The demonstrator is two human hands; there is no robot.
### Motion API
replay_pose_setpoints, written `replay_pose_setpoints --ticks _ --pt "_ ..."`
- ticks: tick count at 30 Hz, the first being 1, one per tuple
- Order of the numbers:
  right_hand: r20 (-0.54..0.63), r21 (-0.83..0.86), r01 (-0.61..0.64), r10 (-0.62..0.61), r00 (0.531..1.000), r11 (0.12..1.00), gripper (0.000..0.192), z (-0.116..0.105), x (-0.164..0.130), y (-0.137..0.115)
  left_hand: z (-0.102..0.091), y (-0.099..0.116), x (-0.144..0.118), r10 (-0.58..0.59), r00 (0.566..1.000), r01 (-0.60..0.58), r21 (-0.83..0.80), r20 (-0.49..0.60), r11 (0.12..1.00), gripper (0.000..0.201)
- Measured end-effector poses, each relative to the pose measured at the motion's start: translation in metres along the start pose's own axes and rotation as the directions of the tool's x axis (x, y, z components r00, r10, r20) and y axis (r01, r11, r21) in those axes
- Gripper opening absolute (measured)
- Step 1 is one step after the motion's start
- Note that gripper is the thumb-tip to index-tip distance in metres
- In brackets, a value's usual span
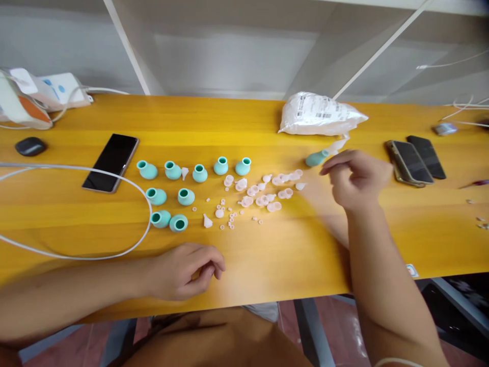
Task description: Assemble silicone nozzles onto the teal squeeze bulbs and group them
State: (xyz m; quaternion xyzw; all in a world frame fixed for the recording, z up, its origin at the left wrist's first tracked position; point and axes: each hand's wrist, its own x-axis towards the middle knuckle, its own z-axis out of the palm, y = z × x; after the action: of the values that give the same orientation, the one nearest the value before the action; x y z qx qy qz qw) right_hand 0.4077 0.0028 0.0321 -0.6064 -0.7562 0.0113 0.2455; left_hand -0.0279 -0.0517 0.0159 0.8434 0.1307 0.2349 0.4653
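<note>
My left hand (183, 270) rests on the yellow table (267, 255) near its front edge, fingers curled, nothing visible in it. My right hand (357, 178) hovers blurred over the table's right middle, fingers bent and reaching toward a teal rubber piece (316, 159) lying on its side; whether it touches it I cannot tell. Several upright teal pieces (179, 183) stand in rows left of centre. A scatter of small pale pink discs and cones (263, 193) lies between the teal rows and my right hand.
A white plastic bag (321, 114) lies at the back. A black phone (111, 162) and a white cable loop (114, 244) are at the left; two phones (416, 158) at the right. A dark oval object (30, 146) and a white device (23, 99) sit far left.
</note>
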Motion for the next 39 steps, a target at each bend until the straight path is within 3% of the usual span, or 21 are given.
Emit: replay_pose_setpoints --ticks 6,9,14,19,28,32,39 --pt "0.057 -0.16 -0.008 0.018 0.998 0.987 0.023 -0.008 -0.008 -0.009 0.002 -0.003 -0.003 -0.015 1.0 0.015 -0.019 0.013 1.0 0.023" --pt "0.15 -0.244 -0.025 0.063 0.987 0.97 0.02 -0.011 -0.011 -0.009 0.004 -0.005 -0.005 -0.022 0.999 0.022 -0.027 0.023 0.999 0.023" --pt "0.297 -0.163 -0.136 0.18 0.938 0.977 0.029 -0.01 -0.011 -0.005 0.004 -0.006 -0.006 -0.027 0.999 0.029 -0.042 0.038 0.999 0.023" --pt "0.289 -0.045 -0.109 0.117 0.95 0.993 0.039 -0.004 -0.011 0.001 0.005 -0.005 -0.006 -0.027 0.999 0.029 -0.045 0.043 0.999 0.023" --pt "0.243 -0.04 -0.151 0.156 0.957 0.988 0.033 0.0 -0.012 0.002 0.004 -0.006 -0.005 -0.033 0.998 0.035 -0.034 0.052 0.999 0.021" --pt "0.221 -0.007 -0.16 0.158 0.962 0.987 0.04 -0.003 -0.009 -0.003 0.004 -0.005 -0.005 -0.035 0.998 0.036 -0.031 0.048 0.999 0.023" --pt "0.254 0.0 -0.243 0.235 0.938 0.97 0.035 -0.007 -0.007 -0.005 0.005 -0.004 -0.005 -0.035 0.998 0.037 -0.03 0.048 0.999 0.022"
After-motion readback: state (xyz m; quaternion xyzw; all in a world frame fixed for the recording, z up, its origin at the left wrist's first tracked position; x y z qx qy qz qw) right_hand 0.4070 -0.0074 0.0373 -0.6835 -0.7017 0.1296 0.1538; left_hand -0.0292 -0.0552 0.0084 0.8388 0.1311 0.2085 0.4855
